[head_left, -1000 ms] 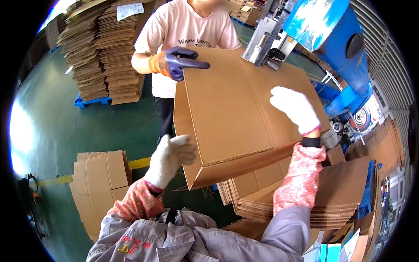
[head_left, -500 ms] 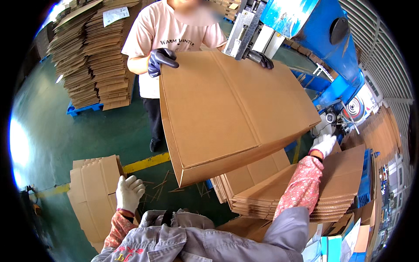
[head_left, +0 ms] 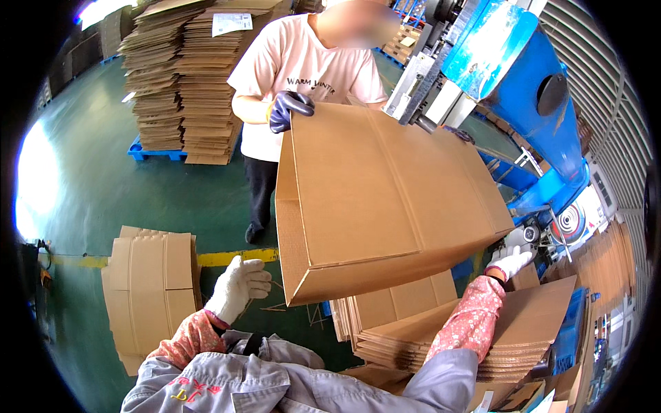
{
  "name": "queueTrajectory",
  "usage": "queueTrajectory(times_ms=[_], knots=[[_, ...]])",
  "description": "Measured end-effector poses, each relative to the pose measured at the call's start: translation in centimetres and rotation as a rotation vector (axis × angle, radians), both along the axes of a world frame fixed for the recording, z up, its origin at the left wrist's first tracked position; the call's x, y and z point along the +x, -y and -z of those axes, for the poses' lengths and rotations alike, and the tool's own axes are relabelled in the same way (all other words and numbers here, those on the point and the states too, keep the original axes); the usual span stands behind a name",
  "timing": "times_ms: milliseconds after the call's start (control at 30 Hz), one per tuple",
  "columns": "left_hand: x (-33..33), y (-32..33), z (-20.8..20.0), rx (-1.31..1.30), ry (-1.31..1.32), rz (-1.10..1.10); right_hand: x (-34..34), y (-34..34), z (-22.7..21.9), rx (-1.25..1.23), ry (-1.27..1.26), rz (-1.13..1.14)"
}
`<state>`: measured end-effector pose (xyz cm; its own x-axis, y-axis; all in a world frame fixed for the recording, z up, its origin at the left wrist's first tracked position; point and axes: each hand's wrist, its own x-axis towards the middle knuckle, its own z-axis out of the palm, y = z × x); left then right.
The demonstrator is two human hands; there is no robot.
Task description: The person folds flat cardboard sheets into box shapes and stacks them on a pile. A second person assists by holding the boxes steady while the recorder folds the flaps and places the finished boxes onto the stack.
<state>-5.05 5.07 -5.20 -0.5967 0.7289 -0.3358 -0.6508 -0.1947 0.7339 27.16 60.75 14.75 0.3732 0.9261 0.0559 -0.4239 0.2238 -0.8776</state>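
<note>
A large brown cardboard carton point(head_left: 392, 186) is held up in front of me, tilted, with an open side facing left. Across from me a co-worker's dark-gloved hand point(head_left: 289, 110) grips its far left corner; the other glove shows only partly behind the far edge. My left hand point(head_left: 242, 283), in a white glove, is open just left of the carton's near corner, apart from it. To the right, my right hand point(head_left: 511, 263), also white-gloved, is open with fingers stretched, close to the carton's right corner. Whether it touches the carton I cannot tell. Neither hand holds anything.
A blue machine arm point(head_left: 530, 89) reaches over the carton's far edge. Flat cardboard blanks point(head_left: 406, 330) are stacked below it, and more flat cardboard point(head_left: 148, 289) lies at left. Tall cardboard stacks point(head_left: 206, 89) stand on a blue pallet behind. Scraps litter the green floor.
My left hand has moved right, toward the carton, and its fingers have spread. My right hand's fingers have stretched out. The carton has shifted slightly right and down in view, showing more of its open side.
</note>
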Motion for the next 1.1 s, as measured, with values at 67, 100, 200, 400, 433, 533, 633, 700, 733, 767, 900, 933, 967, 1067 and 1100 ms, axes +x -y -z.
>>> queueTrajectory(times_ms=[67, 100, 200, 400, 433, 533, 633, 700, 733, 767, 900, 933, 967, 1067, 1100], knots=[[0.2, 0.4, 0.3, 0.009, -0.041, 0.022, -0.1, -0.1, -0.1, 0.001, 0.009, -0.010], [0.3, 0.5, 0.3, 0.026, -0.049, 0.031, -0.1, -0.1, 0.0, -0.003, 0.007, -0.016], [0.6, 0.6, 0.4, 0.065, -0.080, 0.064, -0.2, 0.2, 0.1, 0.022, 0.011, -0.042], [1.6, 0.3, -0.6, 0.129, -0.239, 0.178, -0.1, -0.5, 1.1, 0.052, 0.014, -0.001], [1.6, 0.5, -0.4, 0.151, -0.227, 0.199, -0.4, -0.6, 1.3, 0.043, 0.017, 0.027], [1.8, 0.8, -0.4, 0.190, -0.238, 0.238, 0.1, -1.1, 1.5, 0.039, -0.003, -0.008], [1.7, 1.6, -0.5, 0.197, -0.227, 0.213, -1.6, 0.4, 1.3, 0.040, -0.023, 0.010], [1.3, 2.2, -0.5, 0.189, -0.230, 0.191, -2.0, 1.1, 1.0, 0.048, -0.022, 0.022], [1.1, 2.6, -0.6, 0.175, -0.241, 0.173, -1.9, 1.1, 1.0, 0.051, -0.020, 0.019], [0.8, 3.1, -0.7, 0.159, -0.252, 0.153, -2.1, 1.6, 0.9, 0.052, -0.024, -0.013], [-0.7, 5.0, -0.3, 0.160, -0.257, 0.088, -3.5, 3.0, 0.8, 0.074, -0.012, -0.002], [-0.9, 5.6, -0.3, 0.152, -0.265, 0.040, -3.8, 3.3, 0.9, 0.075, -0.004, -0.008], [-1.1, 6.2, -0.5, 0.144, -0.292, 0.008, -3.5, 3.1, 1.1, 0.079, 0.008, -0.011], [-2.5, 8.3, 0.0, 0.078, -0.304, -0.097, -2.5, 1.7, 2.3, 0.049, 0.001, -0.050], [-2.7, 9.1, 0.3, 0.082, -0.323, -0.127, -2.7, 1.4, 2.8, 0.018, -0.012, -0.049]])
